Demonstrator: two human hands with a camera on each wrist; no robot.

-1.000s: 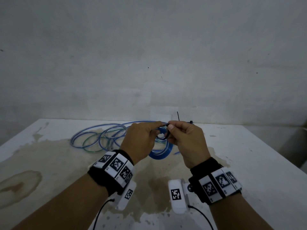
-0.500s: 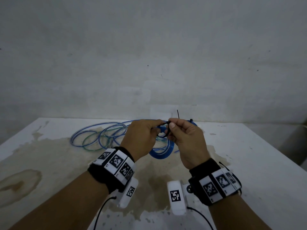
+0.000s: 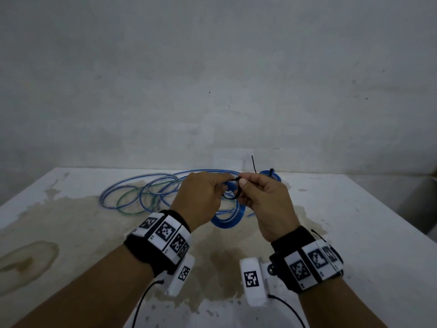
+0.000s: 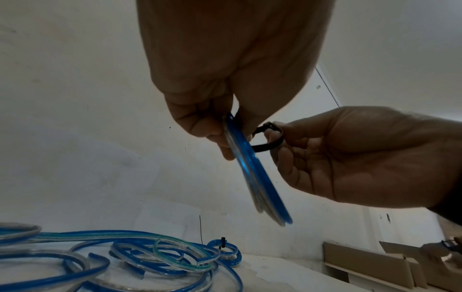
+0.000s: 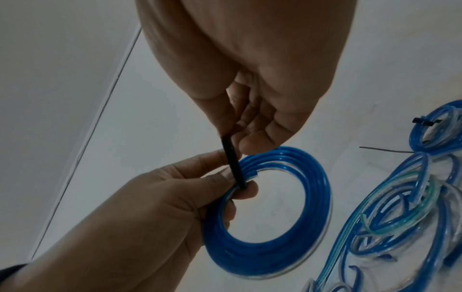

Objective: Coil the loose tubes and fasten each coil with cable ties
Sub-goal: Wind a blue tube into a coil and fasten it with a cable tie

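I am holding the blue coil (image 5: 270,243) above the table (image 3: 354,221) with my left hand (image 3: 201,197) fingers pinching its springy turns. My right hand (image 3: 262,200) is pinching the thin cable tie (image 4: 268,138) (slippery, I think) near its head.

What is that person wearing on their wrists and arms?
Both forearms are bare, with no sleeves or gloves. Each wrist carries a black band set with white square tiles printed with black pixel-pattern markers. Under each wrist hangs a white rounded camera box with its own marker, and a thin black cable trails from each box.
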